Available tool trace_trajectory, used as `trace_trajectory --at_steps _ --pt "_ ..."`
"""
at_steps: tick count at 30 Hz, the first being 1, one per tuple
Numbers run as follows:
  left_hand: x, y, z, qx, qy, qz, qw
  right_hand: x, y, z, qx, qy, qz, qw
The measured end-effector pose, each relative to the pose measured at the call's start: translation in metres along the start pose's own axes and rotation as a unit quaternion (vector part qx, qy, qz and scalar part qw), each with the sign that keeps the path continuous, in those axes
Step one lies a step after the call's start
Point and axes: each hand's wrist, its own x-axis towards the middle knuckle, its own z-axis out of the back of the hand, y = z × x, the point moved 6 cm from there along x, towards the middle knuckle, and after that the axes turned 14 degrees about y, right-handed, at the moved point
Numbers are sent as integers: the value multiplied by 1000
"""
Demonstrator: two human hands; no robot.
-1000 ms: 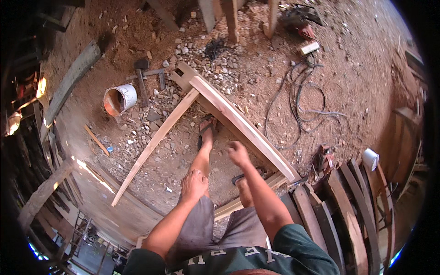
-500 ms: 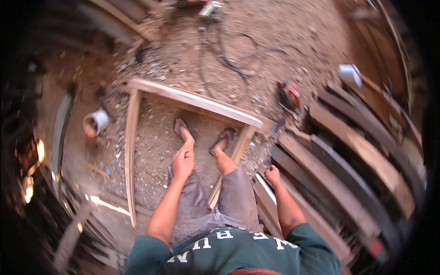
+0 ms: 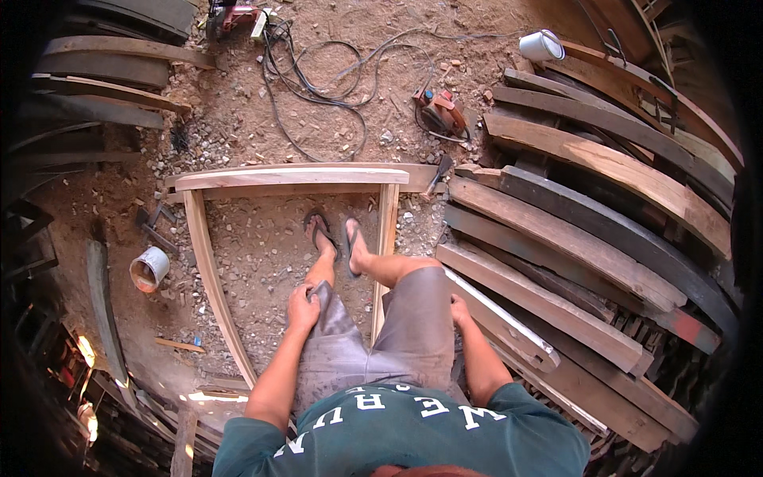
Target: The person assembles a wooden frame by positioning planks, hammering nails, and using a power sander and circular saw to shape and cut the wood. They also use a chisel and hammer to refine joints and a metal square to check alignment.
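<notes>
My left hand (image 3: 303,308) is closed on the loose leg of my grey shorts (image 3: 346,338), beside the knee. On the other side my right hand (image 3: 460,309) is curled against the outer thigh. Its fingertips are partly hidden by the shorts, so what they hold, if anything, does not show. Around my sandalled feet is a pale wooden frame (image 3: 294,176), a crosspiece with a long leg at each end. Its left leg (image 3: 214,290) runs back toward me, while the right leg (image 3: 389,222) passes behind my knee.
Several rough planks (image 3: 564,215) fill the right side. An orange and black power tool (image 3: 445,113) lies beyond the frame, near looped black cable (image 3: 318,99). A bladed hand tool (image 3: 439,173) is by the frame's right end. White buckets stand left (image 3: 149,270) and far right (image 3: 542,46).
My view has turned, so the frame's crosspiece now runs nearly level. The left hand has come down onto the shorts, and the right has moved in against the thigh. My feet are closer together.
</notes>
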Motion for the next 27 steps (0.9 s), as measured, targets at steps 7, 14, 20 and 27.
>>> trace_trajectory --at_steps 7,14,20,27 --pt "-14 -16 -10 111 2 101 989 3 87 49 -161 -42 45 985" --pt "1 -15 -57 61 -15 165 984 173 185 135 -182 -16 42 982" --pt "-9 -69 -137 47 -80 206 974 395 325 192 -316 -158 222 909" --pt "-8 -111 -216 71 -136 229 961 536 449 203 -331 -68 205 918"
